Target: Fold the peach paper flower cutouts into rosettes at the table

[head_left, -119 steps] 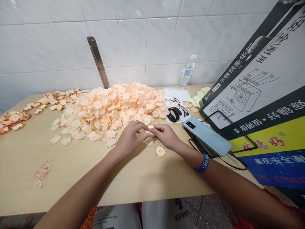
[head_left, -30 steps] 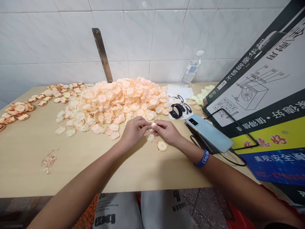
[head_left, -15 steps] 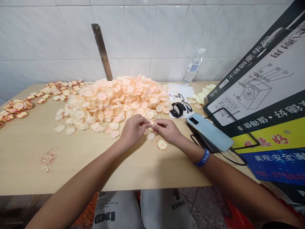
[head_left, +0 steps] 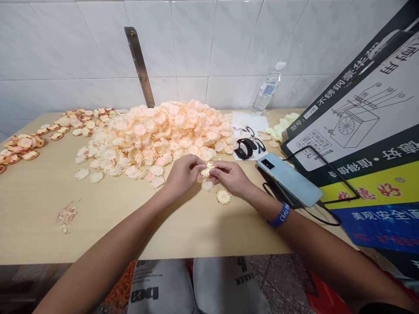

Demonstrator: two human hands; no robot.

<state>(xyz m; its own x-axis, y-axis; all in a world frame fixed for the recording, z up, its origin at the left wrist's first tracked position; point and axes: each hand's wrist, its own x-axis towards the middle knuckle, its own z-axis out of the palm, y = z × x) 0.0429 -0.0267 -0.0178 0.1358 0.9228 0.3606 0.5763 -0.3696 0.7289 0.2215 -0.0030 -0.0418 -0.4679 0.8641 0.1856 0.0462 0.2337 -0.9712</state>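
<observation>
A small pale-yellow flower piece with a scalloped edge is pinched between my two hands. My left hand grips its left side between thumb and forefinger. On its right edge, the thumb and fingertips of my right hand are closed. Just below lie two loose flower pieces: a pale one and a yellowish one with pink tips. Behind my hands rises a big heap of pale peach flower pieces. Several yellow pieces with dark red edges lie at the far left.
Small red-and-white scraps lie on the wooden table. On the right are a light-blue phone with a cable, a black wristband, a water bottle and a large printed box. A metal bar stands at the tiled wall.
The flower piece between my fingers has turned so that its yellow face now shows more. Both hands stay in nearly the same place. The camera view has shifted slightly.
</observation>
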